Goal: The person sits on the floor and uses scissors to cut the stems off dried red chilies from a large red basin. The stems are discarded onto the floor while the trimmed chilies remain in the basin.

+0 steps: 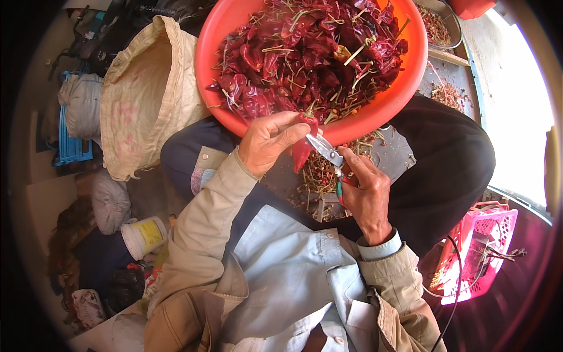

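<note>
My left hand (275,141) pinches a dried red chili pepper (302,154) just past the near rim of a large orange-red plastic basin (347,134). The pepper hangs tip down, its green stem end showing above my fingers. Pruning shears (325,151) with green and red handles are gripped in my right hand (367,189). Their metal blades point up and left, tips beside the pepper; whether they touch it I cannot tell. Heaped in the basin are many dried red peppers (303,57), most with pale stems. My right fingers partly hide the shears' handles.
An open cream woven sack (145,97) stands left of the basin. Cut stems (321,176) litter the floor between my legs. At right sit a pink plastic basket (479,251) with cables and a metal pan (440,26) of scraps. A white tub (144,237) lies at left.
</note>
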The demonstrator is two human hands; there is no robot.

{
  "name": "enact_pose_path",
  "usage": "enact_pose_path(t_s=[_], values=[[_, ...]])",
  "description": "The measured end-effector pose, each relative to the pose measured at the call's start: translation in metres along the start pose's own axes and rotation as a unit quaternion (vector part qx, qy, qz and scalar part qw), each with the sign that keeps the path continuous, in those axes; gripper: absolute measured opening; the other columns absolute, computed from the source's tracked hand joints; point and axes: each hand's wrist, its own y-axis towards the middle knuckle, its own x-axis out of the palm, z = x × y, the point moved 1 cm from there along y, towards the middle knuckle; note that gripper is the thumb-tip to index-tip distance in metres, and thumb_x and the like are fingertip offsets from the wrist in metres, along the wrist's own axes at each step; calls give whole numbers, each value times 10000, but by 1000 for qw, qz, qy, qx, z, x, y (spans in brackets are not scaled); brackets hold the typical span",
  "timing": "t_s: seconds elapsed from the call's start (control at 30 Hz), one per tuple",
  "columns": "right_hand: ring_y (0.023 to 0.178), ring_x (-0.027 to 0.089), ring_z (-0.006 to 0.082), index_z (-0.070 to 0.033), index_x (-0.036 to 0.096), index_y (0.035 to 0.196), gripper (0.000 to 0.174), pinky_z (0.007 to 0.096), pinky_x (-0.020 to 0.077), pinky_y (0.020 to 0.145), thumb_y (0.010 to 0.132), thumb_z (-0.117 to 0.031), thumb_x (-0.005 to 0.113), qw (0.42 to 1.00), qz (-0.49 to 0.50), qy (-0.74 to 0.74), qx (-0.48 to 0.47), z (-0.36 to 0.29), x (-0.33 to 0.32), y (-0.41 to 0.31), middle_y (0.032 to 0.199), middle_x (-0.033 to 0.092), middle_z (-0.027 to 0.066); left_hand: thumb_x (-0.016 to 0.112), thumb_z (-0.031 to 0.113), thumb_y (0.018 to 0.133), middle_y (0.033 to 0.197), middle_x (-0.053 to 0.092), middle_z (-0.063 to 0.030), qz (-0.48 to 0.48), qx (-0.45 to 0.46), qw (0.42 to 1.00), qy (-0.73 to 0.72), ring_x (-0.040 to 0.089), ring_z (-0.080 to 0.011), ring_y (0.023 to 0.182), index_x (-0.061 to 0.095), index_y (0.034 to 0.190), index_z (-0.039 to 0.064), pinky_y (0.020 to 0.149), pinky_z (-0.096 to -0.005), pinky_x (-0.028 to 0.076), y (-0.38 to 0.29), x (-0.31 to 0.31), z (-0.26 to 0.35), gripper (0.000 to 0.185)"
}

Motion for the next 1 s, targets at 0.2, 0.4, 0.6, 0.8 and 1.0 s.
enact_pose_path(t_s=[0.2, 0.4, 0.6, 0.8, 1.0], values=[[651, 658, 247, -81, 707, 1191, 480, 372, 517, 598, 730, 40, 761, 998, -17, 37, 54, -4, -5, 0, 819, 664, 99, 632, 169, 1049, 1055, 750, -73, 79, 76, 993, 35, 668, -84, 933, 697, 1190, -61, 861, -231, 513, 2, 5, 2, 277], [634, 570, 116, -43, 735, 1172, 406, 312, 479, 595, 777, -61, 828, 980, -16, 130, 153, -11, -8, -3, 727, 637, 79, 718, 72, 975, 991, 766, -68, 159, 58, 967, 191, 673, -95, 887, 719, 1155, -67, 797, -252, 537, 0, 4, 14, 227], [613, 516, 105, -44, 741, 1158, 357, 306, 453, 585, 807, -64, 803, 976, -22, 158, 145, -14, -8, -3, 657, 574, 56, 741, 15, 911, 904, 754, -116, 142, 166, 896, 388, 677, -114, 786, 740, 1104, -43, 720, -271, 538, -6, 11, 7, 202], [653, 430, 53, 48, 709, 1207, 456, 252, 381, 578, 818, -129, 866, 969, -54, 157, 181, -17, -11, 1, 671, 492, -38, 753, 3, 885, 877, 741, -140, 129, 140, 886, 422, 686, -157, 749, 735, 1082, -47, 690, -288, 535, -8, 15, 15, 203], [598, 451, 76, 35, 715, 1177, 390, 275, 391, 548, 841, -128, 829, 965, -70, 159, 197, -20, -11, 3, 629, 496, 19, 760, 13, 879, 906, 742, -149, 122, 158, 879, 433, 691, -167, 742, 727, 1106, -41, 683, -300, 537, -10, 17, 9, 235]])
